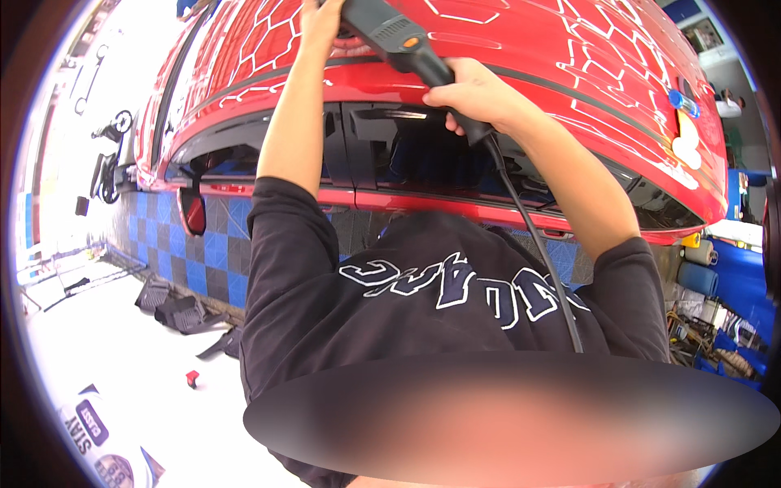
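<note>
A dark grey power polisher (389, 37) with an orange button lies across the red car's roof (504, 69). My right hand (478, 93) is wrapped round its rear handle, thumb over the top. At the upper edge my left hand (324, 23) grips the tool's front end; its fingers are partly cut off by the picture's edge. A black power cord (525, 211) runs from the handle down over my dark shirt. The polisher's pad is mostly hidden.
The car's dark side windows (415, 146) and side mirror (192, 211) are close to my body. A blue-capped bottle (683, 103) and a pale yellow cloth (687, 140) rest on the roof at right. Black mats (175, 309) lie on the floor at left.
</note>
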The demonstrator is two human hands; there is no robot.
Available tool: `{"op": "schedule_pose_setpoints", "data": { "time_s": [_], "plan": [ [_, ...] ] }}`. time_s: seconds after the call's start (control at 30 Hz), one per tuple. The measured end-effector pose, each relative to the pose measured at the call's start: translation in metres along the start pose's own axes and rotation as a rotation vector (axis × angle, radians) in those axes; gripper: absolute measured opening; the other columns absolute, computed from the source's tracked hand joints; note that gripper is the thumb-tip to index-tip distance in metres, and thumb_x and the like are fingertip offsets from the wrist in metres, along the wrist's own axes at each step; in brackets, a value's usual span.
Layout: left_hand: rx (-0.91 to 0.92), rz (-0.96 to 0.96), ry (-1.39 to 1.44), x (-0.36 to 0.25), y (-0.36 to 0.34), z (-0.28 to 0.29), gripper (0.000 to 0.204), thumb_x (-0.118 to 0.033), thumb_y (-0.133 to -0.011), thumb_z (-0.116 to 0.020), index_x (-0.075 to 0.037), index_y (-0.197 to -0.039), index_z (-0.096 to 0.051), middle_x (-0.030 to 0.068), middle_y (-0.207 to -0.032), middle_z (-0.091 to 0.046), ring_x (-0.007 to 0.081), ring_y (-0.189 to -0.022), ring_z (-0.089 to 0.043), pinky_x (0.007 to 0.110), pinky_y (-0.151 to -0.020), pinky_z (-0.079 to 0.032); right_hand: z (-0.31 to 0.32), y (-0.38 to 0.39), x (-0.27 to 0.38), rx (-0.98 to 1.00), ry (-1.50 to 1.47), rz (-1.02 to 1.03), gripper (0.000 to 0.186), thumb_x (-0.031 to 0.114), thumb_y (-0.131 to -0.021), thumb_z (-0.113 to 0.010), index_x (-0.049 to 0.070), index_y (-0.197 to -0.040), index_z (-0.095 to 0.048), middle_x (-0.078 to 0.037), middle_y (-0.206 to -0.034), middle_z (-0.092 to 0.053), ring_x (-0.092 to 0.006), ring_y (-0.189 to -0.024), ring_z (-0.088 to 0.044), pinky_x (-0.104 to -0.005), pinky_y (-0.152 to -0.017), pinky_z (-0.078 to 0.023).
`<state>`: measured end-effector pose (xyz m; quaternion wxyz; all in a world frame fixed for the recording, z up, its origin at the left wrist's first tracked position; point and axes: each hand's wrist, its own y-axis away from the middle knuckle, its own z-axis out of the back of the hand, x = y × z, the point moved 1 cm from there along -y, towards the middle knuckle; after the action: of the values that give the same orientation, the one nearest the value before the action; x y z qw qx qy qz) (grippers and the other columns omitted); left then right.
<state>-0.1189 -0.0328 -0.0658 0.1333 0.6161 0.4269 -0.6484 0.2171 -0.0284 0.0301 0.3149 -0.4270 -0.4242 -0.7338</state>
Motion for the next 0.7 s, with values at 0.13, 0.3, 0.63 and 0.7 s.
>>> {"op": "schedule_pose_setpoints", "data": {
  "time_s": [0.13,0.3,0.63,0.7],
  "plan": [
    [-0.144,0.063,-0.227,-0.014,-0.008,0.011,0.084,-0.047,-0.105,-0.058,0.003,-0.166,-0.028,0.0260,-0.150,-0.056,0.0297,-0.135,-0.058,0.037,-0.114,-0.044,-0.006,-0.030,0.016,-0.034,0.102,0.034,0.038,0.021,-0.093,-0.073,-0.006,-0.115,-0.058,-0.009,-0.084,-0.065,-0.0129,-0.057,-0.065,-0.0308,-0.050,-0.055],
    [0.036,0.130,-0.526,-0.021,0.020,-0.011,0.083,-0.055,-0.108,-0.050,0.006,-0.163,-0.033,0.0299,-0.157,-0.050,0.0395,-0.148,-0.048,0.042,-0.121,-0.038,0.000,-0.054,0.001,-0.157,0.066,0.020,0.036,0.022,-0.095,-0.073,-0.006,-0.113,-0.059,-0.008,-0.084,-0.067,-0.0129,-0.056,-0.065,-0.0309,-0.051,-0.056],
    [0.077,-0.285,-0.689,0.004,0.076,-0.016,0.069,-0.038,-0.104,-0.065,0.003,-0.156,-0.043,0.0276,-0.166,-0.037,0.0435,-0.157,-0.030,0.052,-0.126,-0.033,0.083,-0.006,-0.048,-0.428,-0.038,-0.019,0.028,0.023,-0.095,-0.074,-0.001,-0.105,-0.061,-0.005,-0.079,-0.065,-0.0122,-0.056,-0.064,-0.0291,-0.049,-0.055],
    [0.077,-0.305,-0.720,0.016,0.086,-0.013,0.069,-0.038,-0.105,-0.064,0.003,-0.156,-0.043,0.0277,-0.165,-0.038,0.0427,-0.156,-0.034,0.051,-0.125,-0.033,0.098,0.011,-0.061,-0.504,-0.054,-0.034,0.028,0.023,-0.095,-0.074,-0.001,-0.105,-0.061,-0.005,-0.080,-0.065,-0.0123,-0.056,-0.064,-0.0293,-0.049,-0.056]
  ]
}}
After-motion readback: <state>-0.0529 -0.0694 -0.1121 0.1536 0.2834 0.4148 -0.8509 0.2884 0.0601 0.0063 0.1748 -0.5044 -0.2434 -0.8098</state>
